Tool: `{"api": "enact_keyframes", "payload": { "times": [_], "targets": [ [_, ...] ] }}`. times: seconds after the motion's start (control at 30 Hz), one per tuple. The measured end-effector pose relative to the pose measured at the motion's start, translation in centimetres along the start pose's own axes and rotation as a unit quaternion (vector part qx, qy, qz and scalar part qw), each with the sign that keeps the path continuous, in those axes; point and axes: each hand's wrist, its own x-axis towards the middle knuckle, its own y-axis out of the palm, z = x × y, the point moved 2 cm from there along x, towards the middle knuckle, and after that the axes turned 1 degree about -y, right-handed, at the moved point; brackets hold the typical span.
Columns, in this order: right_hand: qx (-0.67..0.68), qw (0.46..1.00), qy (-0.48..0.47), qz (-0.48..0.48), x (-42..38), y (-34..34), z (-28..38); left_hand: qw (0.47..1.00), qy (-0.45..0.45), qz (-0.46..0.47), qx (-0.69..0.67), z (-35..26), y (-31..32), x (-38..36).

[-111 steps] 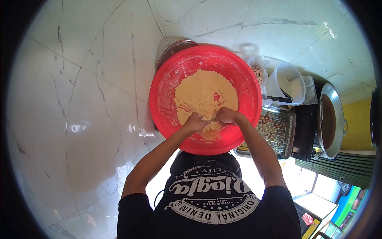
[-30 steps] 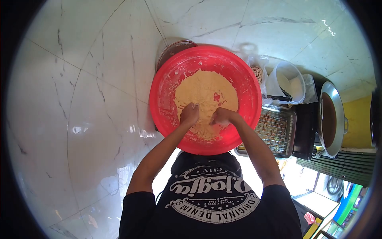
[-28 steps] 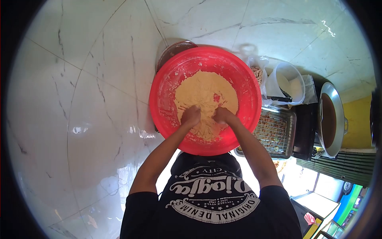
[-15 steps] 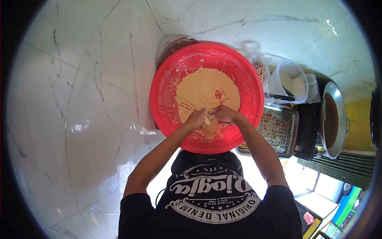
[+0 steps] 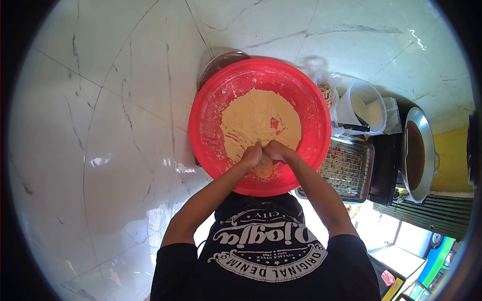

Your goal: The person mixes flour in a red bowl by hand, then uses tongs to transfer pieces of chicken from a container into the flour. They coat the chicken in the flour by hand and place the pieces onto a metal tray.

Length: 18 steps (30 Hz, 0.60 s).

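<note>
A large red basin (image 5: 203, 125) holds a broad bed of pale yellow flour (image 5: 256, 110), with flour smears up its walls. Over the near part of the flour, my left hand (image 5: 252, 154) and my right hand (image 5: 276, 151) are close together, knuckles up. The fingers of both are curled inward and point down. Whatever lies between or under them is mostly hidden; a pale floury patch shows just below the hands. A bare red spot of the basin's floor shows through the flour to the right.
Right of the basin stand a wire rack on a tray (image 5: 344, 163) with fried bits, a clear plastic tub (image 5: 384, 113) with white contents, and a plastic bag (image 5: 326, 93). A wide metal wok (image 5: 429, 150) of brown liquid is farther right. Another round vessel (image 5: 213, 67) shows behind the basin.
My hands have drawn closer together, and the fingers have curled in. Pale, flour-coated stuff seen between them before is now largely covered. The view has shifted slightly.
</note>
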Motion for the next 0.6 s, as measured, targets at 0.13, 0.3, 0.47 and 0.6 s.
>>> {"api": "enact_keyframes", "payload": {
  "times": [0.13, 0.3, 0.47, 0.6],
  "targets": [
    [0.043, 0.997, -0.067, -0.008, -3.0, -1.9, 1.8, 0.999, 0.004, -0.04, 0.007, -0.5, -1.9, -0.7],
    [-0.037, 0.989, -0.108, -0.097, 0.6, -2.4, -0.7, 0.989, 0.108, -0.075, 0.074, -1.7, -4.0, 0.4],
    [-0.165, 0.975, -0.09, -0.117, 1.9, -0.1, -0.2, 0.985, 0.086, -0.02, 0.147, -0.5, -1.6, 3.0],
    [-0.226, 0.969, -0.1, -0.031, -1.3, -0.4, 1.7, 0.976, 0.14, 0.001, 0.165, 1.3, -0.1, 2.6]
  ]
}}
